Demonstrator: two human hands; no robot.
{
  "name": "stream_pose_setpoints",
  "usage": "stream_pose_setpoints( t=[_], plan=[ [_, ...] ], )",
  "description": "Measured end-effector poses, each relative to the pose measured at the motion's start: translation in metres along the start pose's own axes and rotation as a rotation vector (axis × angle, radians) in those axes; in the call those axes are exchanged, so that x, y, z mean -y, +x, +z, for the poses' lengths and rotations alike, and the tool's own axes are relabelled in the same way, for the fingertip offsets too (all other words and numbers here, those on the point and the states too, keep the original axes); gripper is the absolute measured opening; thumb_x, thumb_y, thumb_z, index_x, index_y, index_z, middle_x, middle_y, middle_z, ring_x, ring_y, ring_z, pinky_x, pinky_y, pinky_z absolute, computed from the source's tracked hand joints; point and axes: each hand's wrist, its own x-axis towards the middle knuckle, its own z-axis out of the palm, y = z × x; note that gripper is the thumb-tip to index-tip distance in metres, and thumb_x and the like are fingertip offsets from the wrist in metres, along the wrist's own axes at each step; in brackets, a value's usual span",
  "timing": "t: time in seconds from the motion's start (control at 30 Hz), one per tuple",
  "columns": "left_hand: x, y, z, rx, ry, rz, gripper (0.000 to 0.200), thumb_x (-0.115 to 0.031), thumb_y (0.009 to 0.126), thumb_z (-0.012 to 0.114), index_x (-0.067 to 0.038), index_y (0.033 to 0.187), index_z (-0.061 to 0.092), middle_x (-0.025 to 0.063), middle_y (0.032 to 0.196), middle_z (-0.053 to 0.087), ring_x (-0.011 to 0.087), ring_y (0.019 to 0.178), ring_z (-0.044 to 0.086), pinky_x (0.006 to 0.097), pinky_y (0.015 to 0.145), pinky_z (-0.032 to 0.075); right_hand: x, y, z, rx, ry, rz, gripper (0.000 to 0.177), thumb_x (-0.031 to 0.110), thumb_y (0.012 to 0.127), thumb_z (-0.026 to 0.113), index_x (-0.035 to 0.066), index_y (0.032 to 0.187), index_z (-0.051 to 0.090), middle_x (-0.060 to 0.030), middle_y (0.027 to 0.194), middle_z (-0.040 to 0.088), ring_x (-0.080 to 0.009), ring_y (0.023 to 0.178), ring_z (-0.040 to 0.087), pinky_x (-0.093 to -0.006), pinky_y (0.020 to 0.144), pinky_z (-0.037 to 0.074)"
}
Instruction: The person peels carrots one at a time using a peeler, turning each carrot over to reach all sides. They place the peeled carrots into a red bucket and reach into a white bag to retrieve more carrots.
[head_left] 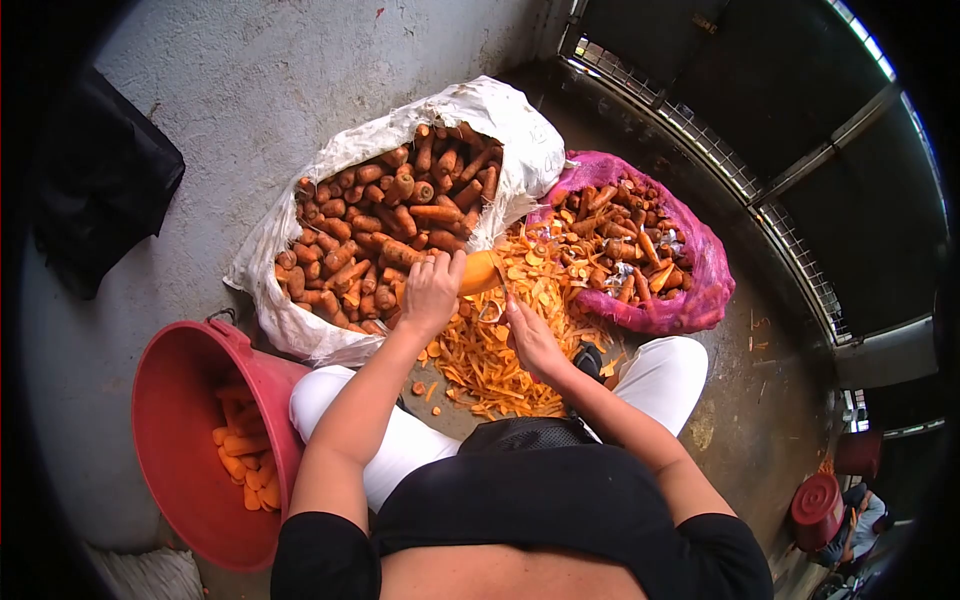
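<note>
My left hand (433,292) is wrapped round a large peeled carrot (481,273), bright orange, held out over the peelings. Close to the carrot's right end, my right hand (532,338) is closed round a small tool whose handle is mostly hidden in the fingers. Beneath both hands lies a heap of orange peelings (500,365) and cut ends on the floor. Beyond my left hand, a white sack (530,135) stands open, full of unpeeled carrots (370,215). A pink mesh sack (705,270) with carrots and scraps is to its right.
A red bucket (160,440) at the left, tipped towards me, holds peeled carrots (245,445). Black cloth (105,180) hangs on the left wall. At the far right are a red container (817,510) and another person (862,525). A metal gate runs along the right.
</note>
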Motion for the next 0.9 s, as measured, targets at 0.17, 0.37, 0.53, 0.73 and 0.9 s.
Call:
stream_pose_setpoints(
  t=[0.17, 0.37, 0.53, 0.73, 0.9],
  plan=[
    [-0.001, 0.000, -0.003, 0.042, -0.032, -0.004, 0.045, 0.000, 0.062, 0.069, -0.006, 0.102, 0.049, 0.0094, 0.085, 0.055, 0.0261, 0.084, 0.059, 0.0358, 0.071, 0.045, -0.008, 0.007, 0.002, -0.044, -0.185, -0.022, 0.047, 0.046, 0.101, 0.031, 0.004, 0.102, 0.050, -0.0008, 0.063, 0.044, -0.0078, 0.044, 0.038, -0.0235, 0.039, 0.032],
    [-0.001, -0.004, -0.002, 0.055, -0.127, -0.091, 0.043, -0.005, 0.062, 0.070, -0.007, 0.100, 0.050, 0.0100, 0.088, 0.060, 0.0279, 0.085, 0.061, 0.0375, 0.073, 0.047, -0.004, 0.018, -0.002, 0.009, -0.278, 0.004, 0.049, 0.045, 0.101, 0.032, -0.002, 0.103, 0.048, -0.0259, 0.092, 0.058, -0.0390, 0.090, 0.057, -0.0441, 0.081, 0.042],
    [-0.006, 0.003, -0.018, 0.337, -0.334, -0.319, 0.043, -0.010, 0.062, 0.071, -0.006, 0.100, 0.050, 0.0129, 0.093, 0.063, 0.0337, 0.086, 0.063, 0.0438, 0.072, 0.050, -0.009, 0.026, -0.006, 0.005, -0.400, -0.067, 0.050, 0.044, 0.101, 0.032, -0.002, 0.097, 0.049, -0.0187, 0.081, 0.054, -0.0310, 0.080, 0.055, -0.0427, 0.076, 0.043],
    [-0.011, -0.003, -0.015, 0.366, -0.331, -0.312, 0.047, -0.012, 0.062, 0.072, -0.006, 0.103, 0.051, 0.0139, 0.094, 0.063, 0.0347, 0.085, 0.063, 0.0449, 0.071, 0.050, -0.016, 0.023, -0.011, 0.048, -0.385, -0.051, 0.053, 0.046, 0.101, 0.030, -0.003, 0.099, 0.050, -0.0236, 0.086, 0.056, -0.0373, 0.084, 0.056, -0.0432, 0.078, 0.043],
    [-0.010, 0.000, -0.002, 0.177, -0.163, -0.136, 0.048, -0.009, 0.061, 0.071, -0.007, 0.105, 0.051, 0.0123, 0.090, 0.061, 0.0316, 0.084, 0.062, 0.0419, 0.074, 0.049, -0.017, 0.024, -0.012, 0.044, -0.291, -0.027, 0.053, 0.047, 0.101, 0.030, -0.002, 0.103, 0.050, -0.0231, 0.086, 0.056, -0.0364, 0.084, 0.057, -0.0429, 0.078, 0.043]
  ],
)
